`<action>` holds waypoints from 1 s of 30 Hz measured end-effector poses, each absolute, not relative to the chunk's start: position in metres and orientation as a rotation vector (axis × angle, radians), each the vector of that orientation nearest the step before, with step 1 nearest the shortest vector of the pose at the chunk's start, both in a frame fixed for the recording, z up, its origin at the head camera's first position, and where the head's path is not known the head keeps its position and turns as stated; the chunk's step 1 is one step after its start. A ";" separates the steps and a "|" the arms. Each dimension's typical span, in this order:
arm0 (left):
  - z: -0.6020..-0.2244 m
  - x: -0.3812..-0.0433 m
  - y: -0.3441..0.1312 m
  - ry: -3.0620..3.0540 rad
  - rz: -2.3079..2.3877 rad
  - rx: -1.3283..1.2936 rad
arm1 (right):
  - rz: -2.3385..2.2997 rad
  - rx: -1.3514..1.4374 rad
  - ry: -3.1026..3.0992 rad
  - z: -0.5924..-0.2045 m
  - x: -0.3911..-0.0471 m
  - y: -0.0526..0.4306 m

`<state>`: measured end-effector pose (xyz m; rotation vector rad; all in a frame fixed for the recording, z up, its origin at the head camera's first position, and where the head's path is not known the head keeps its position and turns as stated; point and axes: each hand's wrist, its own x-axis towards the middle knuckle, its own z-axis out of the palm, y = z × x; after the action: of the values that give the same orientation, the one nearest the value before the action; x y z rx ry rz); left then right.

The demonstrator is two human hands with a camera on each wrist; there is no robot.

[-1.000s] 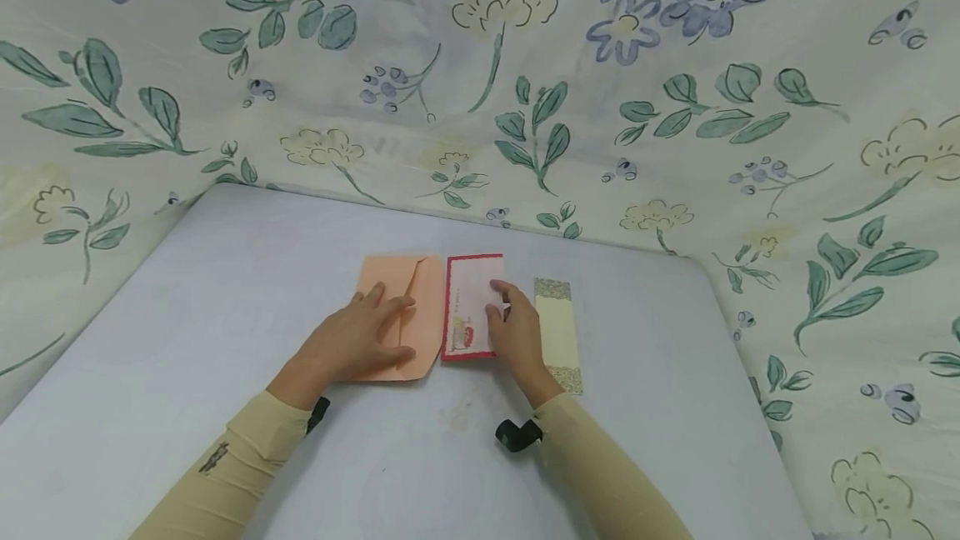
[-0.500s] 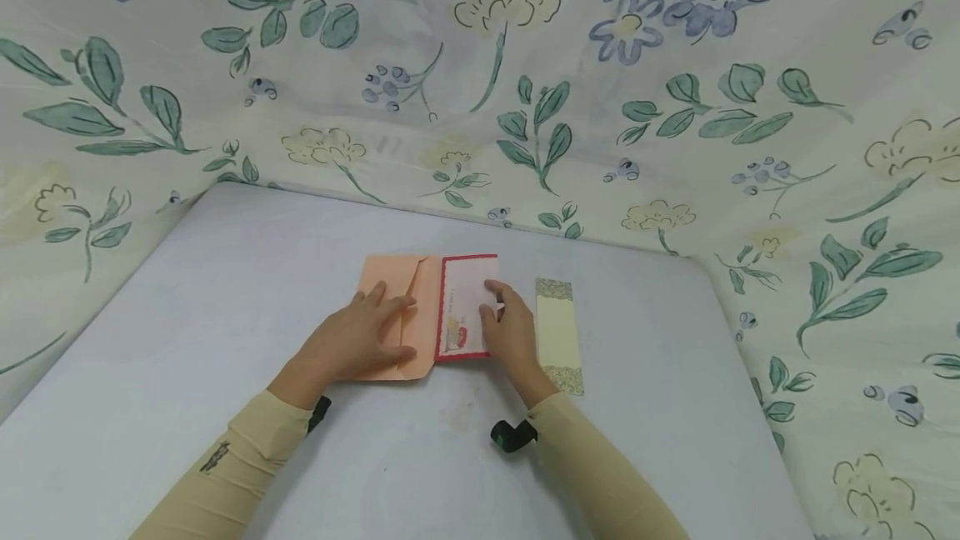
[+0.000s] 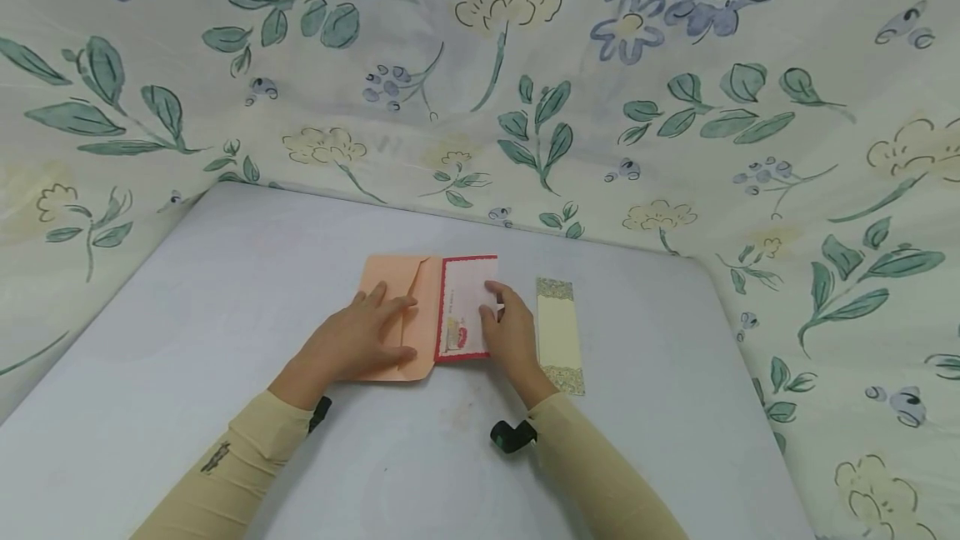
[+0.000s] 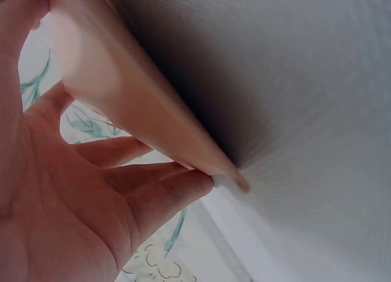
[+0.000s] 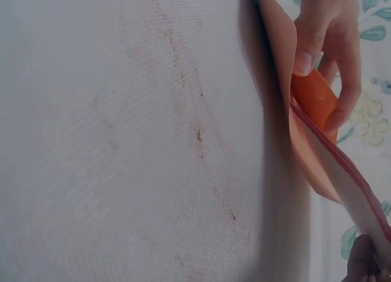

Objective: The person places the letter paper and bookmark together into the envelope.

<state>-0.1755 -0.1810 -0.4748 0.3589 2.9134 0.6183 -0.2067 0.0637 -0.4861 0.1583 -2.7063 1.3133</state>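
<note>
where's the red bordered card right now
In the head view, the card is just below centre, its left edge overlapping the peach envelope and its right edge held by the right hand.

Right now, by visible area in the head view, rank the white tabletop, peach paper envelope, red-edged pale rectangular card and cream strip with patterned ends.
1. White tabletop
2. Peach envelope, partly behind the left hand
3. Red-edged card, wider than the strip
4. Cream strip
</note>
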 end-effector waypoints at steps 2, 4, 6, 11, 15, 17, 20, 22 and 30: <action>-0.475 -0.176 -0.182 2.914 0.616 0.362 | 1.314 0.154 -2.710 -0.487 -0.207 0.063; -0.476 -0.176 -0.182 2.916 0.609 0.366 | 1.319 0.148 -2.713 -0.487 -0.207 0.063; -0.476 -0.176 -0.183 2.918 0.607 0.369 | 1.321 0.151 -2.711 -0.487 -0.208 0.063; -0.477 -0.177 -0.184 2.921 0.602 0.373 | 1.336 0.174 -2.697 -0.491 -0.208 0.061; -0.477 -0.176 -0.184 2.920 0.600 0.365 | 1.347 0.187 -2.696 -0.492 -0.207 0.059; -0.476 -0.176 -0.183 2.919 0.604 0.360 | 1.349 0.186 -2.704 -0.492 -0.207 0.057; -0.476 -0.176 -0.183 2.916 0.609 0.355 | 1.352 0.175 -2.723 -0.492 -0.206 0.055; -0.475 -0.175 -0.182 2.914 0.612 0.355 | 1.349 0.167 -2.738 -0.492 -0.205 0.054; -0.473 -0.175 -0.180 2.921 0.610 0.364 | 1.351 0.194 -2.746 -0.494 -0.204 0.048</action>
<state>-0.1748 -0.1802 -0.4729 0.3644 2.9210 0.6098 -0.2035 0.0482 -0.4944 0.1944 -2.7460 1.3507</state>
